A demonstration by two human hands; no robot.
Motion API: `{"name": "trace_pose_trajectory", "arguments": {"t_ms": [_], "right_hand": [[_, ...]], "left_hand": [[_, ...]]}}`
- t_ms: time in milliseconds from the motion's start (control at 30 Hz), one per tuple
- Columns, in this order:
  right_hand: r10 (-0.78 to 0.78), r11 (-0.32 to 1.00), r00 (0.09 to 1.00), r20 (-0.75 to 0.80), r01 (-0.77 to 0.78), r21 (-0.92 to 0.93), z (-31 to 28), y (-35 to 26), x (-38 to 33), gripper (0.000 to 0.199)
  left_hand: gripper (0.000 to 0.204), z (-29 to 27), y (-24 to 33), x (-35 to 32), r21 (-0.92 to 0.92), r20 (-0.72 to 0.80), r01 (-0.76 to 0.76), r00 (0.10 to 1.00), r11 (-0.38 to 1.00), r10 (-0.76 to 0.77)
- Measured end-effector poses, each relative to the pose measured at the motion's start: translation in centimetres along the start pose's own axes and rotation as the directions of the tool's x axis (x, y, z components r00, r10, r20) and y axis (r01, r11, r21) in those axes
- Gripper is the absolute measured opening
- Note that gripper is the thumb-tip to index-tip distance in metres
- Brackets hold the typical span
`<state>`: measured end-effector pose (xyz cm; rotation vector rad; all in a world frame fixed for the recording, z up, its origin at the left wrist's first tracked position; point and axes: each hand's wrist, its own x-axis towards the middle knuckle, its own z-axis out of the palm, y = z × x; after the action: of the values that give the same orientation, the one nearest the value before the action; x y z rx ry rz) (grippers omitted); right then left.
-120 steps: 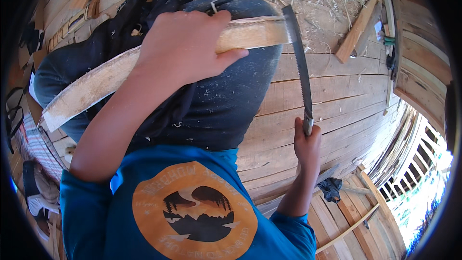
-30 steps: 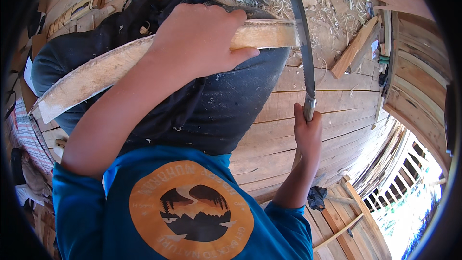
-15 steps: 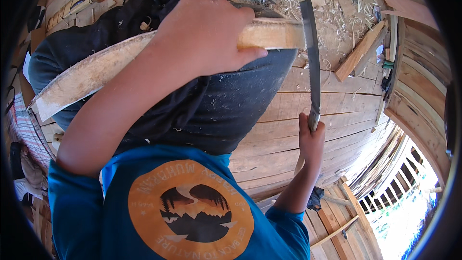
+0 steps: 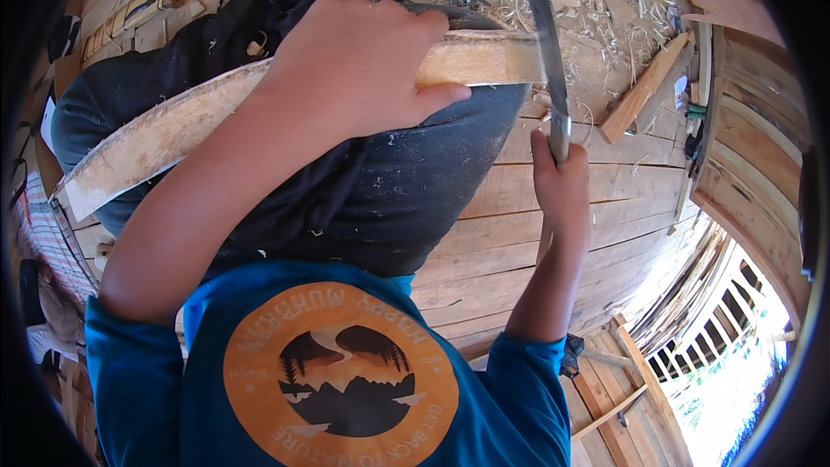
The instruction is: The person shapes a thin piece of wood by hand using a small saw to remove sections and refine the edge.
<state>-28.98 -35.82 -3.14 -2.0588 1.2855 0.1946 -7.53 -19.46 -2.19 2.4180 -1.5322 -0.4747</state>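
Note:
Across my dark-trousered thighs lies a long, curved piece of pale wood (image 4: 164,134). My left hand (image 4: 363,65) is closed over it near its right end, thumb on the near side and fingers hidden over the far side. Gripped in my right hand (image 4: 560,177) is the handle of a long, dark-bladed tool, apparently a handsaw (image 4: 545,30). Its blade crosses the right end of the wood, touching or very close to it. The toothed edge is too blurred to make out.
Wood shavings (image 4: 627,60) litter the plank floor (image 4: 484,251) beyond the wood. An offcut board (image 4: 644,91) lies to the right, near a plank wall (image 4: 752,156). Dark cloth (image 4: 251,17) is bunched on my lap. A bright slatted opening (image 4: 735,311) shows at lower right.
My right hand has pushed the saw away from me, so its handle is now much nearer the wood. My left hand and the wood have barely shifted.

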Motion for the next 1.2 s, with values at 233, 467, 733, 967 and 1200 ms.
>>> {"name": "trace_pose_trajectory", "arguments": {"t_ms": [233, 467, 733, 967, 1200], "right_hand": [[0.116, 0.987, 0.991, -0.069, -0.123, -0.099, -2.1, 7.4, -6.8, 0.046], [0.073, 0.993, 0.996, -0.054, -0.077, -0.085, -1.8, 5.8, -5.3, 0.045], [-0.013, 1.0, 0.999, -0.05, 0.013, -0.009, 0.4, -0.8, 1.1, 0.044], [0.116, 0.992, 0.993, 0.03, -0.114, -0.045, -1.3, 3.2, -3.4, 0.043], [0.138, 0.981, 0.986, -0.094, -0.149, -0.126, -1.3, 6.3, -6.5, 0.045]], "left_hand": [[0.053, -0.1, 0.2, 0.4, 0.021, 0.065, 0.036, 0.997, 0.999, -0.037], [0.056, 0.0, 0.6, 0.0, 0.047, 0.034, 0.033, 0.999, 0.998, -0.035], [0.054, -0.5, 0.4, 0.3, 0.044, 0.047, 0.021, 0.999, 0.999, -0.023], [0.054, -0.1, 0.5, -0.2, 0.047, 0.055, 0.06, 0.997, 0.997, -0.063], [0.054, 0.3, 0.5, -0.2, 0.023, 0.032, 0.025, 0.999, 0.999, -0.026]]}}
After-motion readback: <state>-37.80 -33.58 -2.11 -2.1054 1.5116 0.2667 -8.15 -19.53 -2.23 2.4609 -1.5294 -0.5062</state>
